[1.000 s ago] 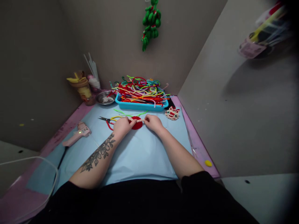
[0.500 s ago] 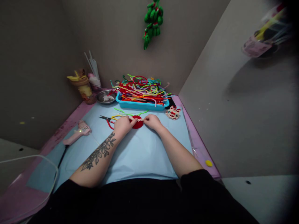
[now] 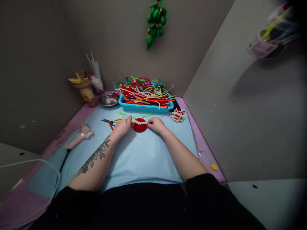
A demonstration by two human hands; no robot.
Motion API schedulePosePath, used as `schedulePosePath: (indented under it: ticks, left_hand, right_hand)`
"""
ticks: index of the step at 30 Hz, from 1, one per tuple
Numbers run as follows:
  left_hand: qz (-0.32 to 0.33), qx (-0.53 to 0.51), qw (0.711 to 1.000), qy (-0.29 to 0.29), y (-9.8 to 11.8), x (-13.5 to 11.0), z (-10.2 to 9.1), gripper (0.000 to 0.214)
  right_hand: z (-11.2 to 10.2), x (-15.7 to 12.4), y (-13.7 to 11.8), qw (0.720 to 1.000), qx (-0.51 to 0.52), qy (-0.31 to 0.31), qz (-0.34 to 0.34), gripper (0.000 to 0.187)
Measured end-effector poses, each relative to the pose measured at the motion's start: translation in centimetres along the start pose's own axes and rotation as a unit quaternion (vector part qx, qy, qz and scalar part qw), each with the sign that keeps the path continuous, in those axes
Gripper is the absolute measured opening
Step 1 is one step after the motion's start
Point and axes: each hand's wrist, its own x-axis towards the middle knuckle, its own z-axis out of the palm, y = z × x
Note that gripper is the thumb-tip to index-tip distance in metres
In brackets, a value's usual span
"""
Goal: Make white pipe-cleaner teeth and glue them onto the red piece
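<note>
A red pipe-cleaner disc (image 3: pixel 139 127) lies on the light blue mat (image 3: pixel 144 156), with a white twisted pipe cleaner (image 3: pixel 139 121) along its top edge. My left hand (image 3: pixel 123 125) pinches the white strand's left end. My right hand (image 3: pixel 155 124) pinches its right end. Both hands rest on the mat, fingers closed. Black scissors with a red and yellow loop (image 3: pixel 109 122) lie just left of my left hand.
A blue tray (image 3: pixel 144 108) heaped with coloured pipe cleaners stands behind. A finished white-and-red figure (image 3: pixel 177 115) lies at right. A pink glue gun (image 3: pixel 79 138), a metal dish (image 3: pixel 107 99) and a cup (image 3: pixel 85 89) are at left. Grey walls close in on three sides.
My left hand has slid left off the red disc, so more of the disc shows and the white strand is stretched longer between my hands. My right hand has stayed put.
</note>
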Motion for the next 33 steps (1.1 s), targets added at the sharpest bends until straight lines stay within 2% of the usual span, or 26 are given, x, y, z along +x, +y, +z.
schedulePosePath:
  ticks: [5, 8, 10, 14, 18, 26, 33]
  left_hand:
    - [-0.007, -0.145, 0.989, -0.021, -1.2, 0.7, 0.0, 0.070]
    - [-0.016, -0.159, 0.987, -0.026, -1.4, 0.8, 0.0, 0.068]
    - [-0.010, -0.136, 0.990, -0.031, -1.4, 0.7, -0.1, 0.063]
    - [0.028, -0.015, 0.999, -0.039, -1.0, 0.2, -0.3, 0.049]
    - [0.055, 0.032, 0.998, -0.010, -0.4, -0.4, -0.1, 0.050]
    - [0.030, 0.073, 0.997, 0.009, 1.3, -1.3, 0.1, 0.060]
    - [-0.020, 0.147, 0.989, 0.018, 3.4, -1.7, 0.5, 0.070]
  right_hand:
    - [0.2, 0.0, 0.2, 1.000, 0.006, 0.006, -0.001, 0.012]
    - [0.3, 0.0, 0.3, 1.000, 0.012, 0.012, -0.005, 0.010]
    - [0.5, -0.1, 0.4, 1.000, 0.018, 0.018, -0.009, 0.009]
    - [0.8, -0.1, 0.6, 0.999, 0.032, 0.033, -0.016, 0.007]
    - [1.2, -0.2, 0.7, 0.997, 0.049, 0.047, -0.024, 0.005]
    - [1.7, -0.3, 0.8, 0.992, 0.105, 0.061, -0.026, 0.012]
    - [1.3, -0.5, 0.4, 0.993, 0.094, 0.061, -0.040, 0.013]
